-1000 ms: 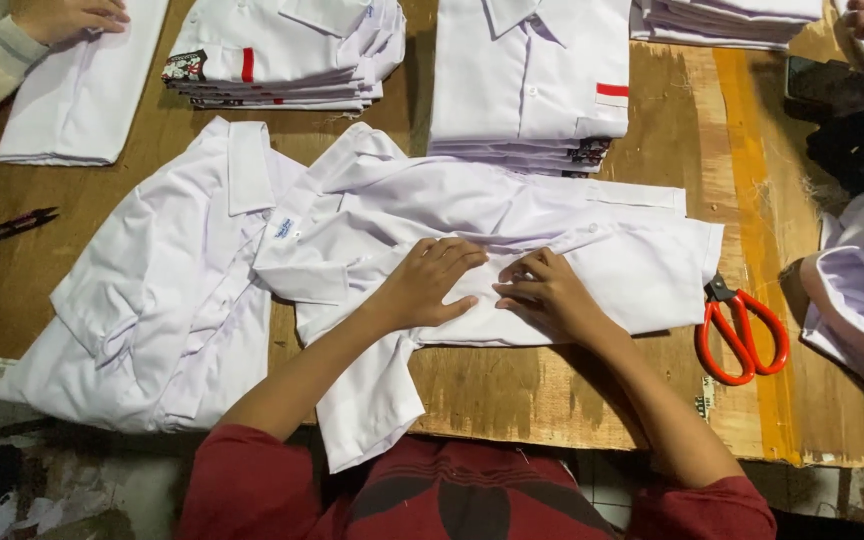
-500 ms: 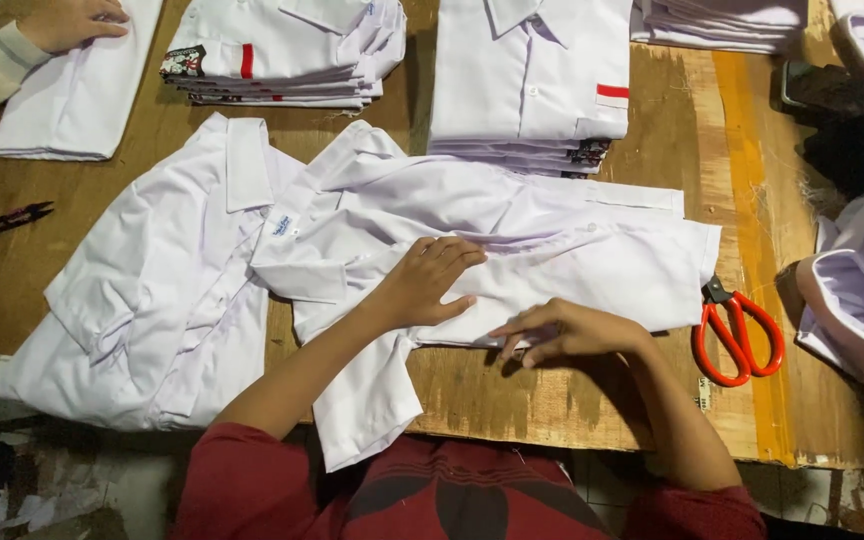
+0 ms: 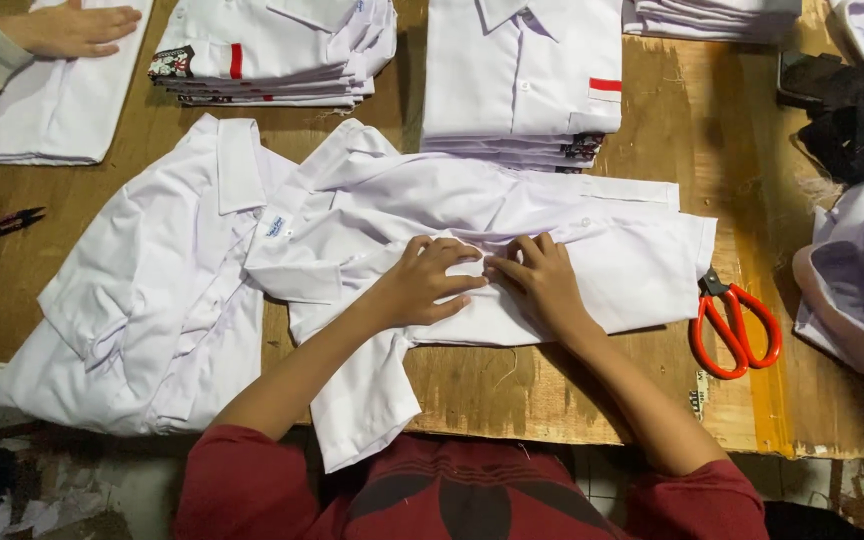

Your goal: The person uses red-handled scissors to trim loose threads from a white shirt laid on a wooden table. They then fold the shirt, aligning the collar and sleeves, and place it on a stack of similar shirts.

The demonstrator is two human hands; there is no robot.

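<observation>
Both hands are back together on the white shirt (image 3: 552,240) spread across the wooden table (image 3: 712,130). Half a second ago the right hand (image 3: 544,280) had slid down to the near hem; now it has come up beside the left hand (image 3: 430,283), fingertips almost touching over the folded middle of the shirt. Neither hand grips: both lie flat, fingers pressed down on the cloth, so the fold looks to be getting smoothed rather than lifted. One sleeve hangs over the near table edge. Just left lies another open white shirt (image 3: 142,300); orange-handled scissors (image 3: 735,325) rest just right of the hem. Folded shirt stacks (image 3: 522,80) sit beyond, and another person's hand (image 3: 70,28) rests on a folded shirt at far left
</observation>
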